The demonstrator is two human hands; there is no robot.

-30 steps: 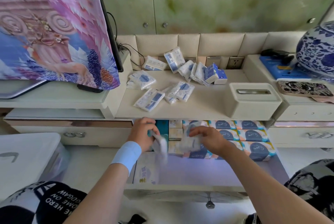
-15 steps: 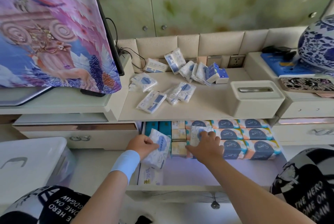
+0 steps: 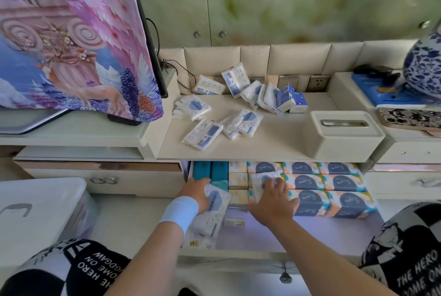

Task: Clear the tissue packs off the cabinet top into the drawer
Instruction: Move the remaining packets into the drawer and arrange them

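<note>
From the head view, the left hand (image 3: 195, 191) gripped a small tissue pack (image 3: 217, 200), fingers curled round its far edge. It was low over the left end of the open drawer (image 3: 274, 236), likely to drop the pack on the bare floor near the teal boxes (image 3: 210, 171). The right hand (image 3: 272, 202) lay on a second pack (image 3: 261, 180), fingers spread and pressing it flat onto the rows of large wrapped packs (image 3: 343, 183), probably so the drawer would close. Many loose packs (image 3: 202, 133) lay scattered on the counter (image 3: 274, 139) above, some leaning against the back wall. A cream tissue box (image 3: 343, 133) sat at the counter's right end. The counter edge overhung the drawer's far rows, so reaching there looked awkward
</note>
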